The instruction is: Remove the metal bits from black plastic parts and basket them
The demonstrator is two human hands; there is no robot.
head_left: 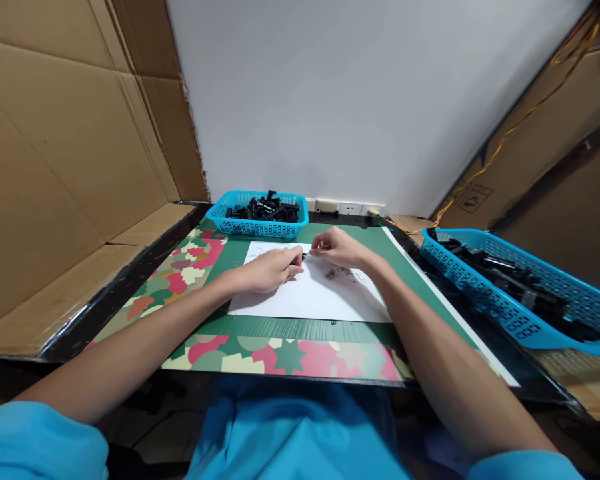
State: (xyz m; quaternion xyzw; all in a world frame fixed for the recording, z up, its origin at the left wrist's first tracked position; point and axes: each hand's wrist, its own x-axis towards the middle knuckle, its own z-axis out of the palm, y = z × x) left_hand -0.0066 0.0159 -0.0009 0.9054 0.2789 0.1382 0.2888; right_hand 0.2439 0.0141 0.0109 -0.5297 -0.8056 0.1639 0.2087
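Note:
My left hand (271,269) is closed, thumb and fingers pinched around a small black part (305,255) that pokes out at the fingertips. Opposite it, my right hand (341,247) pinches at the same spot; whatever lies in its fingertips is too small to name. Both hands are over a white sheet of paper (300,303). A scatter of tiny dark metallic pieces (339,273) lies on the sheet below my right hand. More tiny pieces show on the sheet's far left, behind my left hand.
A blue perforated basket (257,230) full of black parts stands at the back. Another blue basket (510,317) with longer black pieces sits on the right. Cardboard walls (70,133) flank the green mat (415,267). A power strip (350,209) and yellow wires (510,137) are behind.

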